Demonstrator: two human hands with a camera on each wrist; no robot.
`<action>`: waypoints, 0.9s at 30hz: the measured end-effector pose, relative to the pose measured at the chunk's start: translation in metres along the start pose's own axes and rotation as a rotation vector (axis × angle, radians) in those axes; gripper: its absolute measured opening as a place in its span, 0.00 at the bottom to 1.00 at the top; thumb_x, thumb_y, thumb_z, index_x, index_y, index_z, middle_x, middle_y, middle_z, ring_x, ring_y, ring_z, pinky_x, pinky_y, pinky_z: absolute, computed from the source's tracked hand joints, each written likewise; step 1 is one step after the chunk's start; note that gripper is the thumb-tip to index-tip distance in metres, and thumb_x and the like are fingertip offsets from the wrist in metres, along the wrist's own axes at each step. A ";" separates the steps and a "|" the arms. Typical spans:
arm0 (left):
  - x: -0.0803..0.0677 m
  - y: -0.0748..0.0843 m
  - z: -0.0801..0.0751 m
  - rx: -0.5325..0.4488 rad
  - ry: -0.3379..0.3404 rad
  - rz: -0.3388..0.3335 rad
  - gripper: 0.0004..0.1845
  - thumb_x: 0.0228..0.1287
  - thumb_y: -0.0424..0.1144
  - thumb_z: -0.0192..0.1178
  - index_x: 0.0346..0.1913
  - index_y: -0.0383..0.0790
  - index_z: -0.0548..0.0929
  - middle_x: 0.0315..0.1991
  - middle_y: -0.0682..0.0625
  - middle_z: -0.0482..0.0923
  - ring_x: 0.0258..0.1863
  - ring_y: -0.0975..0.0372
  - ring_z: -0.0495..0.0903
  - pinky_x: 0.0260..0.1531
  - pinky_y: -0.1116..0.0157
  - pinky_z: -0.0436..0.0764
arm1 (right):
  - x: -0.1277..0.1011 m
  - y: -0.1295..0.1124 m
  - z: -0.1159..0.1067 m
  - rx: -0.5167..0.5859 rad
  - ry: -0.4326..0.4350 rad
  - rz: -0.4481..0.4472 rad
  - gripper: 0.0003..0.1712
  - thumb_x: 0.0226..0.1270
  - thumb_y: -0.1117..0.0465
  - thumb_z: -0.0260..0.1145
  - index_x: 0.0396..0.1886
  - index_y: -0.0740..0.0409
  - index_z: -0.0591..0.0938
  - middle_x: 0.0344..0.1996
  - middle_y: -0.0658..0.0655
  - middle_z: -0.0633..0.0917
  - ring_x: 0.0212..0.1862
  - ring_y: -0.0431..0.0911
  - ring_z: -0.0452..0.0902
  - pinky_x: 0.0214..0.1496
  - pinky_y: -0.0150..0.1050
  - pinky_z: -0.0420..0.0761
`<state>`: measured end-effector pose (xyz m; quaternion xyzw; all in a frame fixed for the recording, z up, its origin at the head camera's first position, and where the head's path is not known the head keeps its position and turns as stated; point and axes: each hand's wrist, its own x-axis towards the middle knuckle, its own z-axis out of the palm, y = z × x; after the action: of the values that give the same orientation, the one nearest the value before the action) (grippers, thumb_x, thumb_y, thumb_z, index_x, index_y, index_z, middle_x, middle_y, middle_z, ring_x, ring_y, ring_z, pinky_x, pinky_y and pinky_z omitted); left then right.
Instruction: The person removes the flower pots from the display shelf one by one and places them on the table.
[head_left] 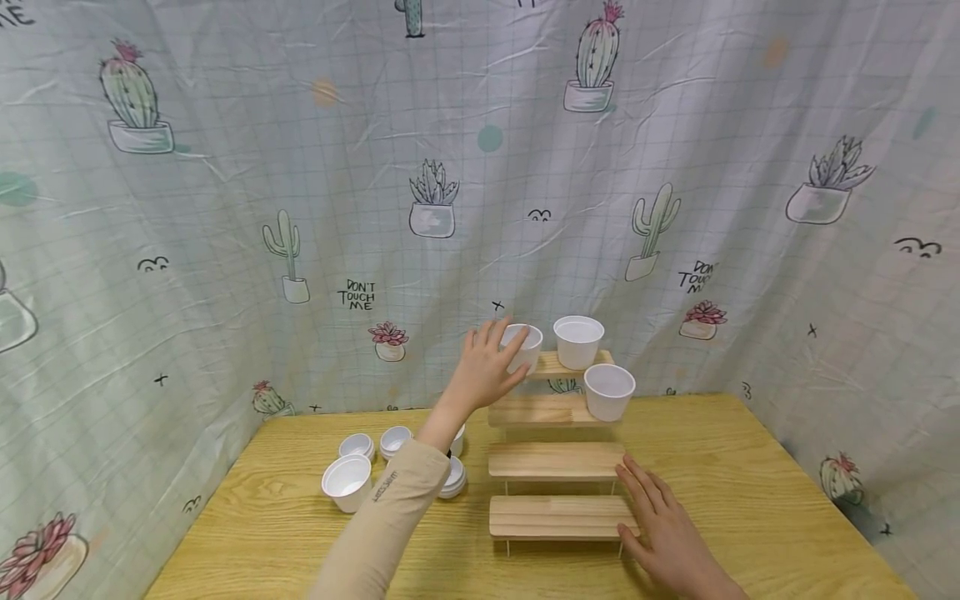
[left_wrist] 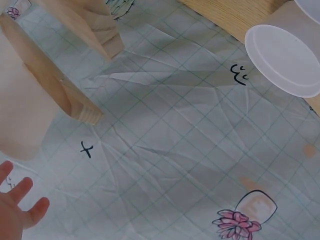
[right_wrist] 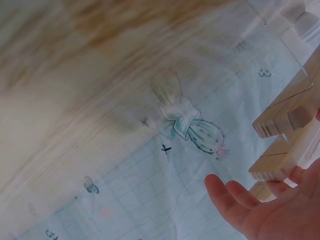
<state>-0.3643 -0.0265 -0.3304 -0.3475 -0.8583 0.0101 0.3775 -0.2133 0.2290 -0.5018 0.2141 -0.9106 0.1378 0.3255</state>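
My left hand (head_left: 486, 367) curls around a white plastic cup (head_left: 522, 346) on the top step of the stepped wooden shelf (head_left: 557, 461); two cups stand placed, several wait near the desk's left edge. My right hand (head_left: 663, 525) rests spread flat.

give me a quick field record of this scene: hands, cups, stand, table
left hand: fingers round the left cup on the top step
right hand: lying flat, fingers straight, at the right end of the bottom step
stepped wooden stand: four steps, on the wooden table
cups on stand: left cup and second cup on the top step, third cup on the next step down
loose cups: a group on the table left of the stand
backdrop: cactus-print cloth
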 end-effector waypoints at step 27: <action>0.030 0.005 0.014 -0.195 -0.329 -0.172 0.28 0.66 0.59 0.34 0.68 0.58 0.54 0.68 0.47 0.54 0.69 0.50 0.49 0.58 0.38 0.55 | 0.000 0.001 -0.001 0.018 0.012 -0.008 0.46 0.42 0.58 0.68 0.64 0.62 0.61 0.64 0.62 0.62 0.57 0.57 0.62 0.65 0.20 0.32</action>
<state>-0.3840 -0.0011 -0.3227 -0.3014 -0.9317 -0.0486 0.1966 -0.2135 0.2296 -0.5011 0.2197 -0.9065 0.1460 0.3295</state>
